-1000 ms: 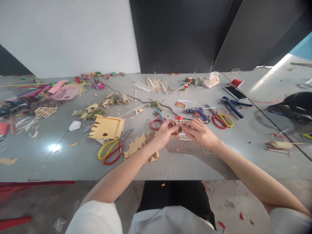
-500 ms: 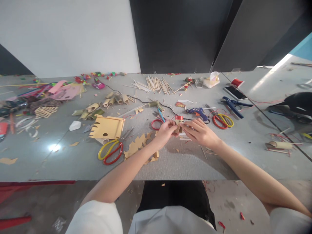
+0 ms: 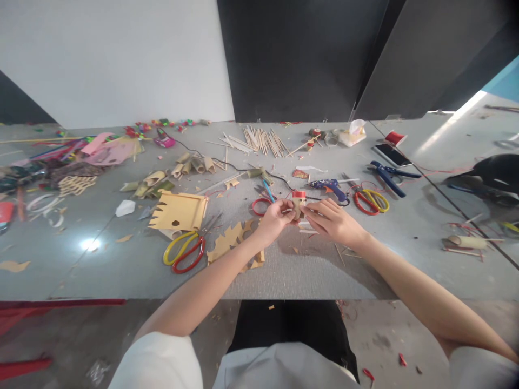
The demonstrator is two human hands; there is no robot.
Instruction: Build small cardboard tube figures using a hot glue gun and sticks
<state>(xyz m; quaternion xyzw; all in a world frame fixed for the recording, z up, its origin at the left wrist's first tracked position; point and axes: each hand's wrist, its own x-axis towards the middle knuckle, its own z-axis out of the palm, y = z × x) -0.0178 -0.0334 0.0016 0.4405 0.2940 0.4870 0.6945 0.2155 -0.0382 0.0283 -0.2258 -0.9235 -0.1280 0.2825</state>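
Between my two hands, just above the table, is a small bamboo tube figure [image 3: 299, 204] with a red band round its top and small dark dots on its front. My left hand [image 3: 277, 219] pinches it from the left side. From the right, the fingers of my right hand [image 3: 330, 219] are closed against it, partly hiding its lower part. Beyond the hands lie a red tape roll [image 3: 261, 206], a blue pen-like stick [image 3: 268, 190] and a dark blue glue gun [image 3: 330, 187].
Red-and-yellow-handled scissors [image 3: 185, 253] lie left of my arms beside cut yellow card [image 3: 178, 210]. Another pair of scissors [image 3: 371, 201], blue pliers [image 3: 389, 175] and a phone [image 3: 392, 155] lie right. Bamboo pieces [image 3: 194, 163] and thin sticks [image 3: 263, 141] lie farther back.
The bamboo figure has turned slightly between my fingers, so more of its front shows. Both hands stay in nearly the same place.
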